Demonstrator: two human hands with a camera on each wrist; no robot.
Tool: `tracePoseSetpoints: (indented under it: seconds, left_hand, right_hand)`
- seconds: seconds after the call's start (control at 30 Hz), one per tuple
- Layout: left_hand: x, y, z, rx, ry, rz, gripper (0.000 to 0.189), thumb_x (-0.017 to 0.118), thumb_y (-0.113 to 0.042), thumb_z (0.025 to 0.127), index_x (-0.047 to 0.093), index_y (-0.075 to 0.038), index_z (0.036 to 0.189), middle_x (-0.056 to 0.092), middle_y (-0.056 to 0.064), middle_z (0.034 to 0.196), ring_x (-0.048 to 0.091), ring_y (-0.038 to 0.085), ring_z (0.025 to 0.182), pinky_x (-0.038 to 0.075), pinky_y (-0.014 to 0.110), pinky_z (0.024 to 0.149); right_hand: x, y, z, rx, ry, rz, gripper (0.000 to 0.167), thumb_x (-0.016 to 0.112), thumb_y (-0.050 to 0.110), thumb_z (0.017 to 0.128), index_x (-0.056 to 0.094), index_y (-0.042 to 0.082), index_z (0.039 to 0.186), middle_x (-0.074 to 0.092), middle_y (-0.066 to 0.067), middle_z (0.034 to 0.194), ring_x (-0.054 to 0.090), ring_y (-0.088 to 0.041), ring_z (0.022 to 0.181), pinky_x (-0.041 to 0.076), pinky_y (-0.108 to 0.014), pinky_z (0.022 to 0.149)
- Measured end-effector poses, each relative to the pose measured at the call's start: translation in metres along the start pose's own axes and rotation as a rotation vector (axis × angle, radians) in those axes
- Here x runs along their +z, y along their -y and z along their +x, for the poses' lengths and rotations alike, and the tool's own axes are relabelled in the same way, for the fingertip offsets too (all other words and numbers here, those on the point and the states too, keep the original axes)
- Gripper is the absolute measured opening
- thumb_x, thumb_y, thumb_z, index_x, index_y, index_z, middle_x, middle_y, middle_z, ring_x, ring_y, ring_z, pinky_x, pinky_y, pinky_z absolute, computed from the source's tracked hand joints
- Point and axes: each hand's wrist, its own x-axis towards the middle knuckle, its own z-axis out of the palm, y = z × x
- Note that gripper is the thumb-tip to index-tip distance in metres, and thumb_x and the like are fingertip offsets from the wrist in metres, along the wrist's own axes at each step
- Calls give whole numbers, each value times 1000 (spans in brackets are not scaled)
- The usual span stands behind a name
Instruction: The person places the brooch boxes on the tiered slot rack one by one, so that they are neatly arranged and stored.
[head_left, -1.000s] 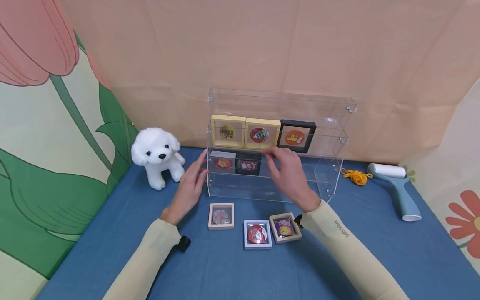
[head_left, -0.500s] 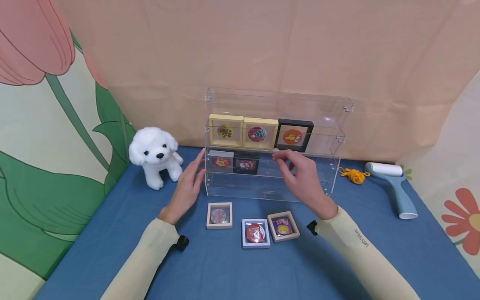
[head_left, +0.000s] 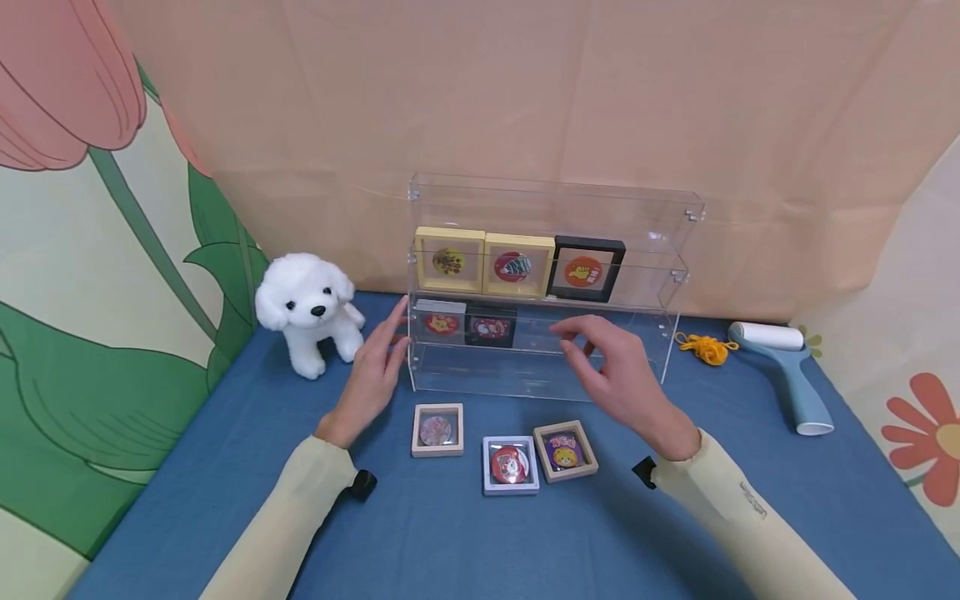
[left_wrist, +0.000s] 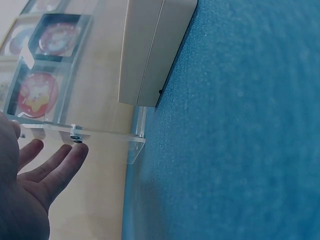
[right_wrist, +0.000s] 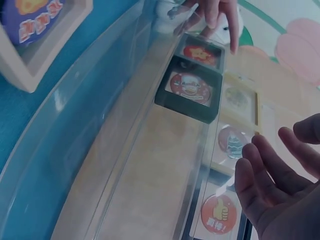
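Note:
A clear acrylic display shelf (head_left: 540, 367) stands at the back of the table. Its middle tier bears two yellow frames (head_left: 517, 292) and a black frame (head_left: 588, 240), each with a round badge. On the tier below are a white-edged frame (head_left: 441, 307) and a dark frame (head_left: 491, 340). My left hand (head_left: 371, 371) touches the shelf's left side with straight fingers. My right hand (head_left: 615, 367), fingers loosely bent and holding nothing, hovers before the lower tier, right of the dark frame. In the right wrist view, that hand (right_wrist: 280, 185) overlaps the middle-tier frames.
Three badge frames lie on the blue cloth in front: a beige frame (head_left: 437, 454), a white frame (head_left: 511, 490) and a tan frame (head_left: 570, 475). A white plush dog (head_left: 311, 304) stands left. Orange yarn (head_left: 708, 350) and a lint roller (head_left: 798, 387) lie right.
My right hand has moved back from the shelf, right and toward me, away from the dark frame's side. My left hand stays at the shelf's left side. The view shifts slightly.

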Motion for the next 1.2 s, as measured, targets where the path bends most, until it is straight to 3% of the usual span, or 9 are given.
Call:
tracePoseSetpoints:
  seconds: [0.13,0.53,1.2]
  left_hand:
    - [0,0,0,2,-3,-3,64,49,-12,108,22,-32,163,50,19,144,64,34,115,54,51,94]
    - [1,-1,0,-13,-4,4,65,49,-12,108,22,-33,163,51,18,143,64,33,114,54,49,93]
    - [0,-3,-1,-26,3,-7,63,48,-14,108,22,-33,163,50,18,144,63,34,116,53,51,95]
  right_hand:
    - [-3,-2,-7,-7,27,-18,27,67,9,96,69,10,123,69,-3,115,61,-16,97,55,-40,74]
    - [-12,-8,-32,21,68,-79,34,69,11,95,68,10,129,68,-1,121,59,-14,99,53,-33,73]
    - [-22,-10,-66,109,175,-153,32,71,20,96,69,15,128,65,1,124,61,-14,101,57,-32,72]
